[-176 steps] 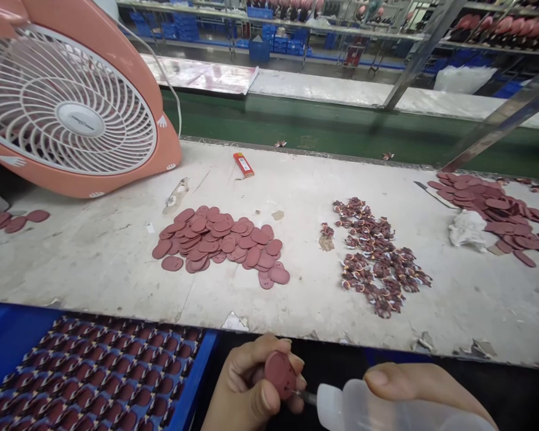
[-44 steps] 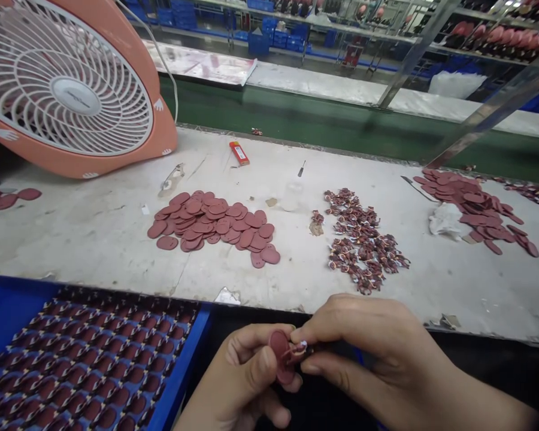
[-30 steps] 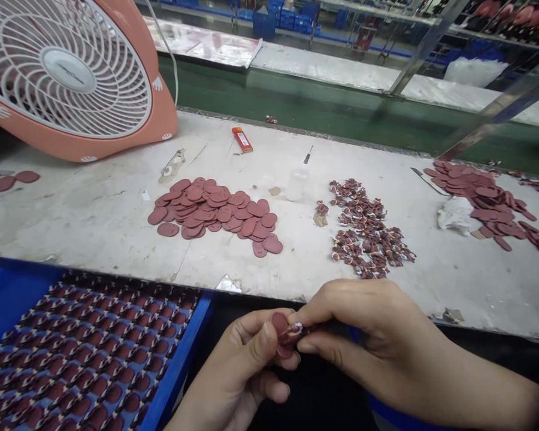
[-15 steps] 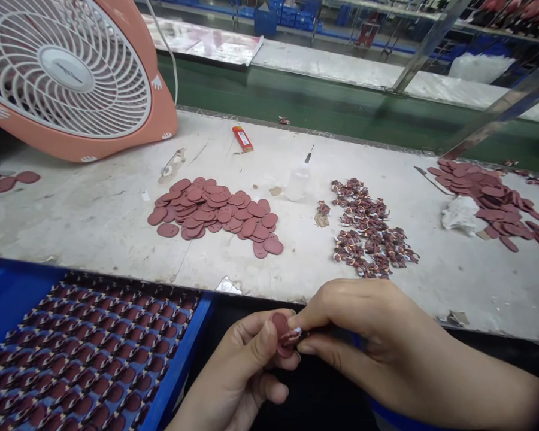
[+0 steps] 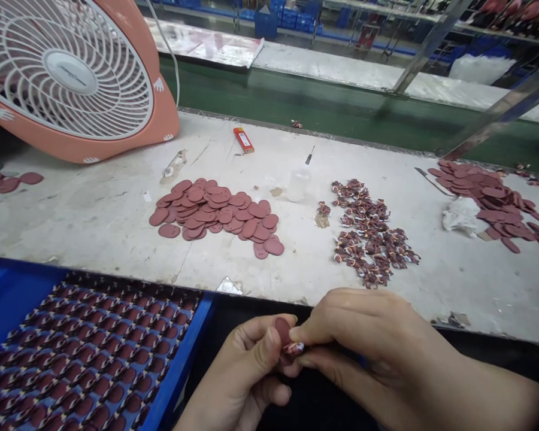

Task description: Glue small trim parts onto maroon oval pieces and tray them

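Between thumb and fingers, my left hand (image 5: pixel 247 365) pinches a small dark-red oval piece (image 5: pixel 282 329) in front of the table edge. My right hand (image 5: pixel 368 347) is closed at the piece's right side, its thumb and forefinger on a small maroon bow-like part with a white bit (image 5: pixel 295 348). The two parts touch; fingers hide how they join. Beyond my hands lies a heap of dark-red ovals (image 5: pixel 215 209), some with small holes. Right of it is a pile of small maroon bow-like parts (image 5: pixel 371 230) with light bands.
A blue tray (image 5: pixel 179 365) at lower left holds rows of ovals with dark parts attached. An orange fan (image 5: pixel 72 78) stands at the back left. A red box (image 5: pixel 243 140), a clear bottle with a needle tip (image 5: pixel 300 182) and more ovals (image 5: pixel 494 191) lie on the table.
Both hands have moved slightly down with the pieces between them. The bow-like part has tilted a little against the oval. Everything on the table stays put.
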`<move>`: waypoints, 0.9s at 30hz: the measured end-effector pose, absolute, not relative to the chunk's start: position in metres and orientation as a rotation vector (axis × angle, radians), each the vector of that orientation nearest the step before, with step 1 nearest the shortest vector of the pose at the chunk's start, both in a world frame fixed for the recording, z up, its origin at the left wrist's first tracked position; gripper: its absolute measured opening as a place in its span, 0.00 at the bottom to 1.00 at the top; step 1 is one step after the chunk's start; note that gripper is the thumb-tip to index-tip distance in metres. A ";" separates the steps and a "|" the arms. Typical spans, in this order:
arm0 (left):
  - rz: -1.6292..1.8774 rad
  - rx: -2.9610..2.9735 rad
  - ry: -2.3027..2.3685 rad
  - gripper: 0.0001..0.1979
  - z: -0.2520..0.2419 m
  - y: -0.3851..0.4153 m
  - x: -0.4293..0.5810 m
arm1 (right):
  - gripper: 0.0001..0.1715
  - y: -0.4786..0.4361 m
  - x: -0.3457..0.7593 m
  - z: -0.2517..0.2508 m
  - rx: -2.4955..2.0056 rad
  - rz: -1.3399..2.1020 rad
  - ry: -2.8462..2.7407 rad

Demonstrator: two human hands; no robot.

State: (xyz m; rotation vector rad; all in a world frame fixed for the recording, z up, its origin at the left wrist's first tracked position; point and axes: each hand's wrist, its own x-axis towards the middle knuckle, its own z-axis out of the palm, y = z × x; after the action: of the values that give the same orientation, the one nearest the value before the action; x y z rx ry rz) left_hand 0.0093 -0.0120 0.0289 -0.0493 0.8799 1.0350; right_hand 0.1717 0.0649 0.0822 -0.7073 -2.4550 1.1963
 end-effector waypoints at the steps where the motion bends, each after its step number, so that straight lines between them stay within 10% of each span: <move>1: 1.031 -0.051 0.889 0.14 0.029 -0.012 0.009 | 0.05 0.064 0.172 0.082 -0.701 1.197 -2.448; 27: 1.048 -0.049 0.870 0.09 0.027 -0.014 0.005 | 0.05 0.063 0.167 0.082 -0.712 1.226 -2.469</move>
State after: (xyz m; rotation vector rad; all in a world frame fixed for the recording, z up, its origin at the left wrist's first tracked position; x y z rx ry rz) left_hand 0.0053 -0.0142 0.0268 -0.0491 0.8697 1.0476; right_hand 0.1669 0.0632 0.0818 -0.7120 -2.4689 1.2259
